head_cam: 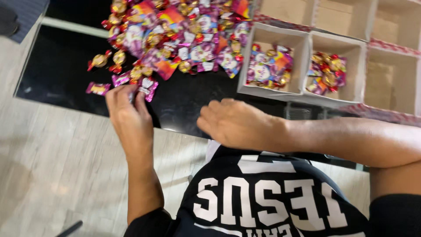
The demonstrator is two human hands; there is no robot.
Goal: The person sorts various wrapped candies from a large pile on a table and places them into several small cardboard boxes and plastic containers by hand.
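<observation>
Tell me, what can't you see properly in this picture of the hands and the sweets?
All from the head view:
- What the left hand pinches: its own fingers cover it, beside a purple sweet.
- Anything under the right hand: the palm faces down.
- The sweet pile: cut off by the top edge.
- The far boxes: cut off at top and right.
- Single sweets in the near box: blurred.

The left hand point(127, 109) reaches to the near edge of a heap of wrapped sweets point(175, 35) on a black table point(57, 66), its fingers closed around a purple packet point(147, 87). The right hand point(237, 123) rests palm down at the table's front edge, fingers loosely spread, holding nothing. Beyond it, two compartments of a white cardboard tray point(307, 70) hold sweets; others show bare cardboard
</observation>
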